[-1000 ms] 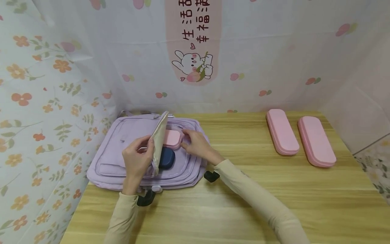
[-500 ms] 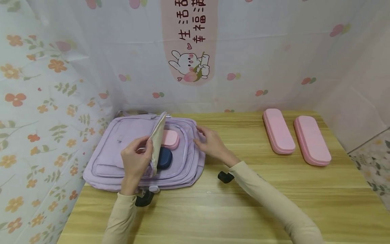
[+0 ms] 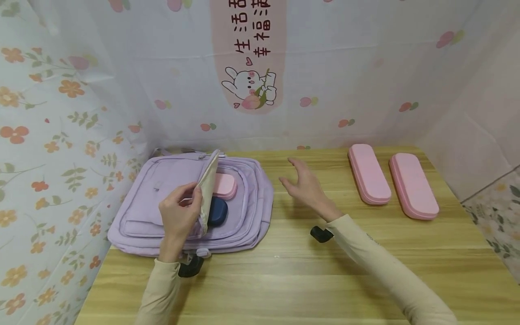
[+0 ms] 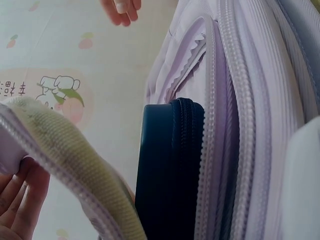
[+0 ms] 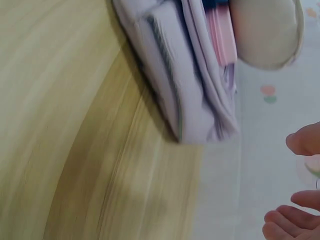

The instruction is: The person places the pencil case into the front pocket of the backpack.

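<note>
A lilac backpack [image 3: 170, 171] lies flat at the table's left side, its front pocket unzipped. My left hand [image 3: 180, 212] pinches the edge of the pocket flap [image 3: 209, 185] and holds it raised, cream lining showing. Inside the pocket sit a pink case [image 3: 225, 185] and, nearer to me, a dark blue zipped case [image 3: 218, 211]; the flap partly covers both. In the left wrist view the dark blue case [image 4: 167, 165] stands beside the pocket's zipper teeth. My right hand [image 3: 308, 185] is over the table right of the backpack, fingers apart and holding nothing.
Two long pink cases, one [image 3: 369, 174] left of the other [image 3: 413, 185], lie at the table's back right. A white printed curtain [image 3: 325, 81] hangs behind the wooden table [image 3: 260, 289]. A flowered curtain [image 3: 53, 171] borders the left side.
My right hand has left the pink case in the pocket and moved right, off the backpack. The left hand still holds the flap up. The view has shifted slightly right.
</note>
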A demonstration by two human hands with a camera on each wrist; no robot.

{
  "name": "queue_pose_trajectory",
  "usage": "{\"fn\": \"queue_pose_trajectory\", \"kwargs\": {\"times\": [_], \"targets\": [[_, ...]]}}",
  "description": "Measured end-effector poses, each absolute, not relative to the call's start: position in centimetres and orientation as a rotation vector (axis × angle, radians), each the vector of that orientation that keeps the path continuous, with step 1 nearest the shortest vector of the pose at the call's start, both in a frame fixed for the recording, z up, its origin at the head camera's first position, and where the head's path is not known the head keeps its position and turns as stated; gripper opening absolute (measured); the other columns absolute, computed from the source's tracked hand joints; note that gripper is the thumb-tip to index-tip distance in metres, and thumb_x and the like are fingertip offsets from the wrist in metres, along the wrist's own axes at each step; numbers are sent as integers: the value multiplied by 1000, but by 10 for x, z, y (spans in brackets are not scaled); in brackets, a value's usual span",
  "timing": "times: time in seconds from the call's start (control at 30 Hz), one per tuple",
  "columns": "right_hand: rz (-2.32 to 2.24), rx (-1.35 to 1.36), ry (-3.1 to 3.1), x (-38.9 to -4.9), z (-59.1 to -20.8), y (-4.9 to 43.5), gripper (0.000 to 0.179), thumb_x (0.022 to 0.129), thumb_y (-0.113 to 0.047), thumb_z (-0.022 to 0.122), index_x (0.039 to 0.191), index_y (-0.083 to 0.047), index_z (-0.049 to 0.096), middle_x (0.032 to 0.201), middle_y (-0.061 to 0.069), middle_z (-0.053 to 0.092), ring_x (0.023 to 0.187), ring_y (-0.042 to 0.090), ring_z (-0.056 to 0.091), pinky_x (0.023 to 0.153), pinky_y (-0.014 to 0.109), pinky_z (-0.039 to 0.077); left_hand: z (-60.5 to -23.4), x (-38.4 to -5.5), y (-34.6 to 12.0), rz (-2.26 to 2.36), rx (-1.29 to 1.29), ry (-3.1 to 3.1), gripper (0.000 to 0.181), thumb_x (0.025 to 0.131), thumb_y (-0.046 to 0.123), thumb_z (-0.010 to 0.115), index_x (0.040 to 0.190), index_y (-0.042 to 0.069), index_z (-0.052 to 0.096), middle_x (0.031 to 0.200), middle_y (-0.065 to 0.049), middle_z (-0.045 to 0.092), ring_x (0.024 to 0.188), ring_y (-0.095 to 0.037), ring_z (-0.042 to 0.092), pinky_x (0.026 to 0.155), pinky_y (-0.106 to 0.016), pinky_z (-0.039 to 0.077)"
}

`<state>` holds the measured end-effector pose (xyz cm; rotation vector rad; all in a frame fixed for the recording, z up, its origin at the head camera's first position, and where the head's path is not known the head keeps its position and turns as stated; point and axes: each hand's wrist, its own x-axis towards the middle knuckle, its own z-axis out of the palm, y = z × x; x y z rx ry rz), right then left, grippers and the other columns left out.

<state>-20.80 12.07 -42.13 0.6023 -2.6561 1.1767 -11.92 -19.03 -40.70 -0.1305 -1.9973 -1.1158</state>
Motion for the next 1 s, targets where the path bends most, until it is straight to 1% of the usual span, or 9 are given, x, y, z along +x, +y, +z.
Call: {"fn": "queue_pose_trajectory", "kwargs": {"times": [0.17,0.33,0.43,0.6,0.8,0.87,1.0], "targets": [[1162,549,-2653,-210,-423,139,67,92,-17,72,146,11,42,144,31,50,130,46,51,109,59,45,-416,-120,-196,-1124,-157,-1999,13,83,-4,73,95,-5,78,83,-19,76,74,12,61,63,-3,51],[1153,474,-2669,-208,-425,160,69,93,-17,71,147,11,40,149,32,44,136,48,44,112,62,40,-418,-119,-195,-1128,-168,-1997,13,84,-2,72,96,-4,78,82,-19,75,75,17,59,64,-3,51],[1158,408,-2662,-207,-427,175,68,93,-15,71,147,12,39,148,34,43,136,51,43,112,64,39,-419,-119,-194,-1111,-167,-1999,13,84,-2,72,96,-4,78,81,-18,75,75,16,59,64,-3,51],[1111,316,-2630,-203,-432,205,67,91,-12,71,143,17,40,144,38,45,135,53,41,112,67,34,-419,-120,-194,-1099,-169,-2015,13,84,-1,72,96,-4,78,82,-17,76,74,11,61,64,-4,52],[1043,184,-2643,-196,-438,237,71,90,-19,73,144,14,41,144,37,46,135,52,42,110,69,34,-420,-121,-194,-1098,-179,-2018,13,84,-2,71,95,-4,78,81,-18,75,76,16,58,64,-3,52],[1027,158,-2641,-194,-438,246,71,89,-19,74,143,14,42,144,37,45,135,53,41,109,69,35,-420,-122,-194,-1096,-179,-2020,13,84,-2,70,95,-4,78,81,-18,75,76,14,59,65,-3,51],[989,108,-2630,-190,-438,261,70,89,-20,73,142,15,43,144,38,45,134,54,41,108,69,35,-421,-123,-193,-1094,-184,-2027,13,84,-2,71,95,-4,78,80,-17,75,73,6,63,65,-3,51]]}}
